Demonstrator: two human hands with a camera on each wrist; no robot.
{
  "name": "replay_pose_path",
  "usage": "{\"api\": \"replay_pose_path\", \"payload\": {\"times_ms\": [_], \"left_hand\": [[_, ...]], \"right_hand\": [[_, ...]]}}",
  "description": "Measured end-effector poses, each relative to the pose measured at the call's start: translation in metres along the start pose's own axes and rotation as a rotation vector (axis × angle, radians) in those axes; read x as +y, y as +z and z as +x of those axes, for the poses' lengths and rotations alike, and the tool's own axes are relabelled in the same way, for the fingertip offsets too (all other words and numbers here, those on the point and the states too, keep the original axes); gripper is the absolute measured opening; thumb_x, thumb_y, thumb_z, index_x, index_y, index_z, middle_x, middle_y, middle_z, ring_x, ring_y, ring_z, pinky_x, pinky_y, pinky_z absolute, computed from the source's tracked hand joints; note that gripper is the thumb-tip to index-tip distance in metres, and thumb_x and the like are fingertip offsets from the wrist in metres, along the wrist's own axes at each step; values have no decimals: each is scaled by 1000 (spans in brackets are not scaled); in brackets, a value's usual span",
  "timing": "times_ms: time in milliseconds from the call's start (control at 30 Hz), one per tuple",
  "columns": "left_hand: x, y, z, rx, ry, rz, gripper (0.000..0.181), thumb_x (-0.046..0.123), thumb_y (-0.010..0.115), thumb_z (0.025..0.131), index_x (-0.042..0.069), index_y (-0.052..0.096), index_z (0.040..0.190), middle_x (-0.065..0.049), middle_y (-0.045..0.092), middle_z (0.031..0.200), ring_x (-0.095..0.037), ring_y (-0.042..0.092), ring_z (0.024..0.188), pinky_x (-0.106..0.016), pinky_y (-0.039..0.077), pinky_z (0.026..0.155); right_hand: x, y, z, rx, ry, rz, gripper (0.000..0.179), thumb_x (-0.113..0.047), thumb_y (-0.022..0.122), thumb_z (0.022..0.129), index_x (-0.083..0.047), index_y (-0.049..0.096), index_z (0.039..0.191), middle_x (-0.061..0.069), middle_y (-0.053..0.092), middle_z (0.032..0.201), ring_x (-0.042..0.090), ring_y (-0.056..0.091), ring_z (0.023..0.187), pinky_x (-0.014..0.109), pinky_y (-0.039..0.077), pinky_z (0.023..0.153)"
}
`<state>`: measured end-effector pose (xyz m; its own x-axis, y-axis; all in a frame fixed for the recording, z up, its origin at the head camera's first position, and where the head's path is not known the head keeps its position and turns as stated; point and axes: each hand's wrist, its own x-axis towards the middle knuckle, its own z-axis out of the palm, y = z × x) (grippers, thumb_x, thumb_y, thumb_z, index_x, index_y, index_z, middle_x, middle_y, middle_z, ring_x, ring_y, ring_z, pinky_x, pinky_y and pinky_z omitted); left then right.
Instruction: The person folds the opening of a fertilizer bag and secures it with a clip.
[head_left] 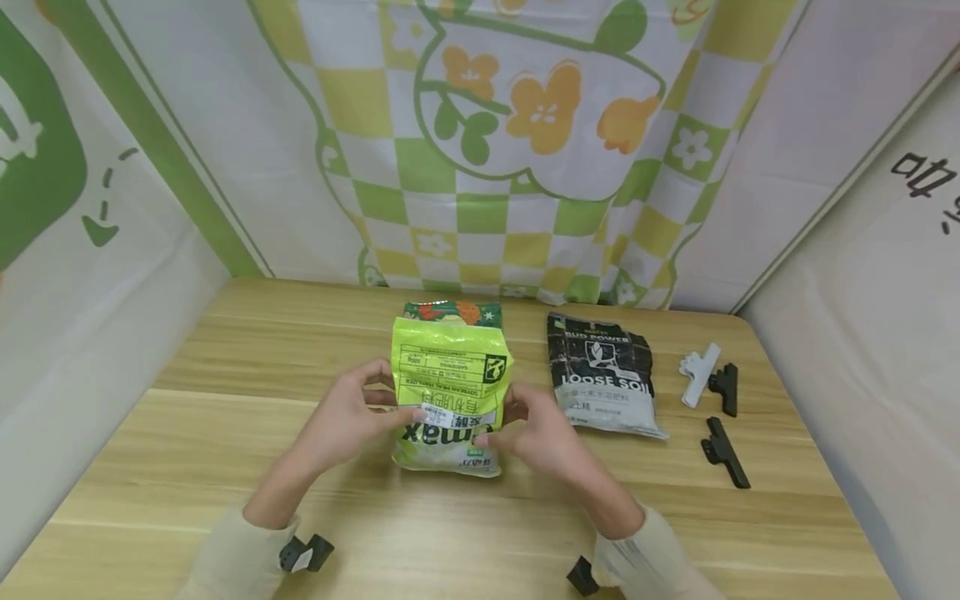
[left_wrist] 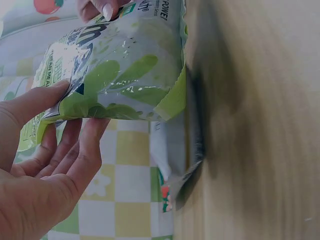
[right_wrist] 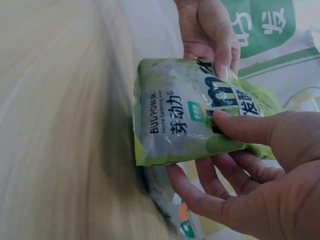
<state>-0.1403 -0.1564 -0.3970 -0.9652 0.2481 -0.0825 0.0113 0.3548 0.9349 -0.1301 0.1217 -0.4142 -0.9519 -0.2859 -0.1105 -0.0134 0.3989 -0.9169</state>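
Both hands hold a lime-green fertilizer bag [head_left: 450,358] in the middle of the table, its print upside down in the head view. My left hand [head_left: 358,421] grips one side, thumb on the front and fingers behind. On the opposite side, my right hand [head_left: 543,433] grips it the same way, as the right wrist view of the bag [right_wrist: 175,115] shows. Both wrist views show the bag tilted, its end close over the wood. Behind it lies a dark green bag [head_left: 480,313] with a red and orange print, mostly hidden.
To the right lies a black and grey soil bag [head_left: 603,375]. Further right are a white bag clip [head_left: 699,375], a black clip [head_left: 729,389] and another black clip [head_left: 726,454]. A checkered cloth [head_left: 480,217] hangs at the table's back edge, with white fabric walls on both sides.
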Motion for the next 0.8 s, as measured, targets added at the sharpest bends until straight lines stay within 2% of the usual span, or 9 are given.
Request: {"api": "replay_pose_path", "payload": {"times_ms": [167,500,667,800], "left_hand": [[-8,11,-4,1,0,11,50,23,90,83,6,65,123,-15,72,119,-32,75,111,-38,66,88],[-16,20,-9,23,6,27,54,19,91,81,10,66,128,-15,74,120,-34,76,110,-37,66,86],[-19,24,-7,26,27,53,61,19,91,81,11,64,135,-16,73,125,-37,75,111,-36,66,86],[-18,26,-7,31,66,80,62,17,91,81,8,63,136,-20,73,126,-37,76,108,-34,66,85]], "right_hand": [[10,-1,-6,-9,12,-19,39,-11,90,79,-10,69,111,3,74,105,22,68,104,36,56,93],[19,0,-9,-18,-41,-10,44,-2,89,77,-8,70,116,10,74,106,26,70,101,27,64,85],[23,-1,-9,-11,-49,5,47,1,89,77,-7,70,119,12,74,107,26,72,100,24,64,85],[25,-2,-9,-5,-43,-5,46,1,88,77,-7,71,119,12,74,106,23,73,98,24,64,84]]}}
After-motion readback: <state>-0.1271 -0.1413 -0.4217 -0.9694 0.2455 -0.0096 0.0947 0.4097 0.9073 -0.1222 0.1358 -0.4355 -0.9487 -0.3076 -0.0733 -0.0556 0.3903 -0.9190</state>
